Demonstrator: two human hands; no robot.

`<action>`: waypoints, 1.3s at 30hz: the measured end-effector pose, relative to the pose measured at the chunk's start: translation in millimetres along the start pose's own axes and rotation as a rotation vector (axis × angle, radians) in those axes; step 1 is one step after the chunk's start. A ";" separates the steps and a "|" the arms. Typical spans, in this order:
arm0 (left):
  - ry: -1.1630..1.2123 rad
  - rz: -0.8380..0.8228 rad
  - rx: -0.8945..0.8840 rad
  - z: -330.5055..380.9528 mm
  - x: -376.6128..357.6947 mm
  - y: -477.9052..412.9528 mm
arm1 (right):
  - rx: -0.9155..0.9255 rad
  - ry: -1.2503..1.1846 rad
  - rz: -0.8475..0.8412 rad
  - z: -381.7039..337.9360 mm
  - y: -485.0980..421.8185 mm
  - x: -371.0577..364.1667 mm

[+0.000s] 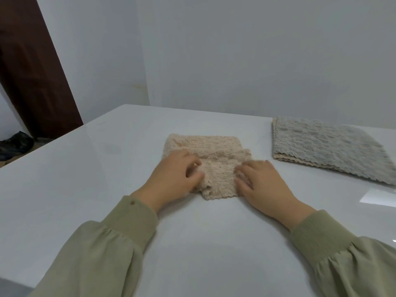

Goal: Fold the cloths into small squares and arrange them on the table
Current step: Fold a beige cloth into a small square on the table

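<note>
Lying between both grips (171,179) (265,185): beige cloth (218,174)

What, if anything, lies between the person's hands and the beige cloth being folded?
Nothing visible. The left hand and right hand both grip the beige cloth at its near sides. The grey-topped cloth stack lies apart to the right.

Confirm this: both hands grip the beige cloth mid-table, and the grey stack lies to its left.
Wrong side. The head view shows the grey stack to the right of the beige cloth, not its left. The rest holds: the left hand and right hand both grip the beige cloth mid-table.
</note>
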State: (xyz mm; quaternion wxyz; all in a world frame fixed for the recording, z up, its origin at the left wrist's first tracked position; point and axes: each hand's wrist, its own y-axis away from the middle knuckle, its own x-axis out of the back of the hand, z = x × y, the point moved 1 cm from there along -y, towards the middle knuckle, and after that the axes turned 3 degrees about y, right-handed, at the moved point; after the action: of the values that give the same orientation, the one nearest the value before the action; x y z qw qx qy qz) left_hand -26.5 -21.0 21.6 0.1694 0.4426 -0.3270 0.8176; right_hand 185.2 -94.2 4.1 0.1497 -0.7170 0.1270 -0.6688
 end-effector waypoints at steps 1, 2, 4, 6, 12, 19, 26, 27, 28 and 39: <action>-0.047 -0.136 0.007 1.2 -2.1 2.2 | 0.002 0.010 -0.095 0.0 2.7 1.3; -0.077 -0.218 0.019 1.3 -1.7 3.9 | -0.007 0.037 -0.131 1.3 4.2 3.3; -0.001 -0.215 0.078 1.4 5.6 7.8 | -0.050 0.073 -0.048 4.2 3.6 8.1; 0.119 -0.089 0.153 0.0 14.3 11.6 | -0.124 0.065 0.084 5.4 3.0 11.5; -0.206 -0.313 0.177 -17.9 4.3 15.3 | -0.107 0.022 -0.220 2.9 6.5 2.1; 0.374 0.049 0.347 -26.2 16.3 21.1 | -0.200 0.256 -0.340 0.1 -0.2 15.2; 0.114 0.195 0.592 -65.0 6.7 -8.0 | -0.162 0.018 -0.160 -39.4 -26.7 6.6; 0.065 0.172 0.618 -67.1 5.9 -13.0 | -0.158 -0.028 -0.179 -43.5 -27.0 0.7; 0.026 0.154 0.628 -68.7 5.1 -18.8 | -0.143 -0.034 -0.200 -46.0 -26.1 -6.0; 0.202 0.309 0.336 -60.8 -8.0 -46.3 | -0.123 -0.036 -0.245 -43.9 -23.0 -18.2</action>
State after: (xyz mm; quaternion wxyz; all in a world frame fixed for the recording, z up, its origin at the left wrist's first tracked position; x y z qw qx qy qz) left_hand -33.1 54.5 8.8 -0.0020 0.3252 -0.2315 0.9169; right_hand 139.6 -68.0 -1.1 0.0247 -0.7470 0.0765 -0.6600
